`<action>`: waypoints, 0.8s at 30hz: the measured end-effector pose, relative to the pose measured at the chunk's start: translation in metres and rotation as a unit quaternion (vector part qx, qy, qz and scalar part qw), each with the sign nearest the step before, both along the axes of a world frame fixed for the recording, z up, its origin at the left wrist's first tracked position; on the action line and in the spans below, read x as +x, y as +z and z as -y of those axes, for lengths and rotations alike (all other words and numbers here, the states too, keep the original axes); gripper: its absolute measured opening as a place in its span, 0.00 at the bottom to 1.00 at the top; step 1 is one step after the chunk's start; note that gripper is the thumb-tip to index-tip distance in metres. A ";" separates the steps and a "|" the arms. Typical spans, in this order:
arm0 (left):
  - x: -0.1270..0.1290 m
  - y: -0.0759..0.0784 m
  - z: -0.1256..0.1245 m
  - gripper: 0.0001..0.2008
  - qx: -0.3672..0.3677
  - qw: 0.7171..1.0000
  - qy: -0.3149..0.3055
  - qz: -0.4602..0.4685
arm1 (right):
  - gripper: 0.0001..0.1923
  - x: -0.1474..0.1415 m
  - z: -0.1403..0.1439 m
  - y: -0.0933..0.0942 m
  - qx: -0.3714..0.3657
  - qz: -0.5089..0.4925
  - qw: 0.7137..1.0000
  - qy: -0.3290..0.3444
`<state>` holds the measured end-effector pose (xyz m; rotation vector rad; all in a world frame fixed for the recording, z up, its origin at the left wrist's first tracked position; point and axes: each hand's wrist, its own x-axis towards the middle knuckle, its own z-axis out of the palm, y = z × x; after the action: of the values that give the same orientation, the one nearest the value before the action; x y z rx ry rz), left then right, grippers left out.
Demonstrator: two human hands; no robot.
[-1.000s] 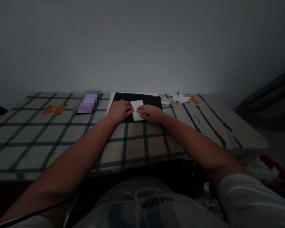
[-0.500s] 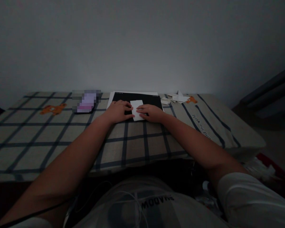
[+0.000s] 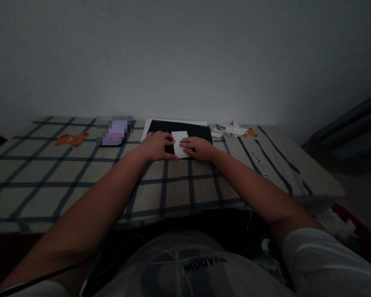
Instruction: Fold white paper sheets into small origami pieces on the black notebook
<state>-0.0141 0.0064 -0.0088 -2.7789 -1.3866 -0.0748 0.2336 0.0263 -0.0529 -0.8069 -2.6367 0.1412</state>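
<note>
A small white rectangle of paper (image 3: 179,145), seemingly folded, lies flat on a black sheet or pad (image 3: 160,127) with small slots along its far edge. At its left side my left hand (image 3: 157,146) rests palm down, thumb and index finger spread apart, their tips by the paper's left edge. From the right, my right hand (image 3: 200,148) lies with its fingers stretched out and apart over the paper. Neither hand wraps round it. White sheets (image 3: 146,126) show from beneath the black one.
A checked tablecloth (image 3: 176,189) covers the table. To the left lies a phone-like object (image 3: 116,131), its screen blurred out. Folded white paper pieces (image 3: 235,129) sit at the back right, close to the wall (image 3: 185,62). A capped bottle (image 3: 267,247) shows below the table edge.
My left thumb has moved slightly down and away from the index finger, near the paper's lower left corner. My right hand stays on the paper. The whole view has shifted a little.
</note>
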 end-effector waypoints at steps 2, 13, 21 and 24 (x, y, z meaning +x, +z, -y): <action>0.000 0.000 0.000 0.34 0.001 1.000 -0.001 0.001 | 0.19 0.001 -0.002 -0.003 0.004 -0.006 1.000 0.003; -0.010 -0.007 -0.006 0.35 0.049 0.994 -0.066 0.067 | 0.19 -0.002 0.004 0.004 0.010 -0.001 1.000 -0.010; -0.015 -0.009 -0.011 0.26 0.020 0.984 -0.110 0.139 | 0.21 -0.003 0.011 0.012 0.023 0.036 0.998 -0.053; -0.017 -0.011 -0.013 0.25 0.006 0.985 -0.105 0.136 | 0.20 0.000 0.008 0.011 0.026 0.023 0.999 -0.042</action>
<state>-0.0313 0.0192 -0.0194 -2.9830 -1.1213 -0.4839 0.2332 0.0182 -0.0419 -0.9125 -2.6321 0.0324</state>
